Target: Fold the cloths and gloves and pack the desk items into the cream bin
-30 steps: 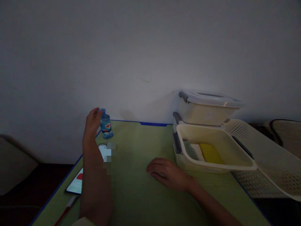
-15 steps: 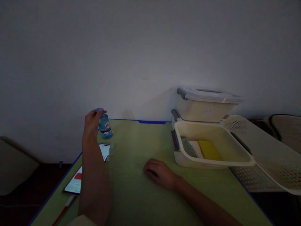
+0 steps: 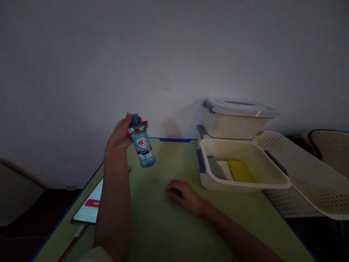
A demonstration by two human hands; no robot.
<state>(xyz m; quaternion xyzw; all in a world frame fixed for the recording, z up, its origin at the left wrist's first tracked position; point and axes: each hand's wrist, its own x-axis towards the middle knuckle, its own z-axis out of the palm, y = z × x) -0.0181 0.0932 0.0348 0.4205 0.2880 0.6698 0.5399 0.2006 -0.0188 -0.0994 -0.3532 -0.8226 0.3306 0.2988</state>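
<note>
A small clear blue bottle (image 3: 144, 149) with a blue cap and a printed label hangs tilted above the table (image 3: 152, 218). My left hand (image 3: 122, 133) grips it around the cap and neck. On the table, my right hand (image 3: 185, 194) rests loosely curled, with a gap between thumb and fingers and nothing seen inside. A tablet or phone with a lit screen (image 3: 88, 209) lies partly hidden under my left forearm.
At the right, an open cream bin (image 3: 245, 189) contains a yellow cloth or sponge (image 3: 240, 171) and a grey-green patterned item (image 3: 216, 169). Behind it a lidded box (image 3: 237, 123) is stacked. A perforated white basket (image 3: 305, 171) stands beyond. A red cable (image 3: 71, 243) runs off the lit device.
My left hand has moved right and toward me with the bottle, which has come up off the table's back left area and now tilts. My right hand has stayed in place.
</note>
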